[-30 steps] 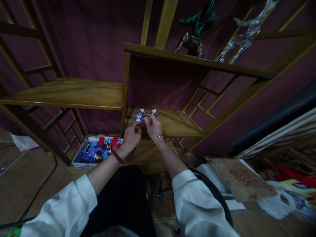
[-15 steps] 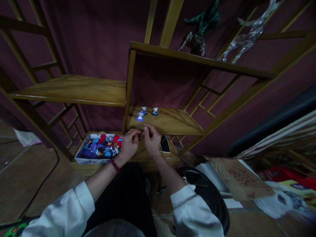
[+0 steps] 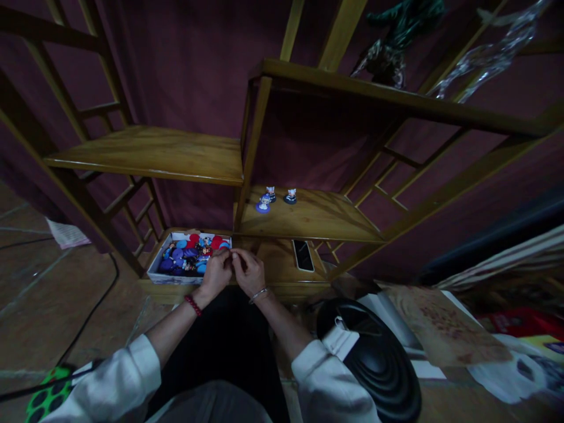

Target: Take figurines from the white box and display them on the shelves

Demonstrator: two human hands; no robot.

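Observation:
My left hand, with a red beaded bracelet at the wrist, is closed at the right end of a cardboard box. Fingertip to fingertip with it is my right hand, also pinched closed. Whatever they hold between them is too small and hidden to make out. Small figurines and red, blue and purple round pieces fill the box. On the shelf board above stand a purple-based figurine and two dark-based figurines, one partly behind it and one to the right.
A phone lies on the low board right of my hands. Left is another shelf; statues stand on the upper board. A black ridged round object and flat cardboard are at lower right.
Both hands have moved left and down, from in front of the figurine shelf to the box's right end, still pinched together. The view has shifted a little to the left.

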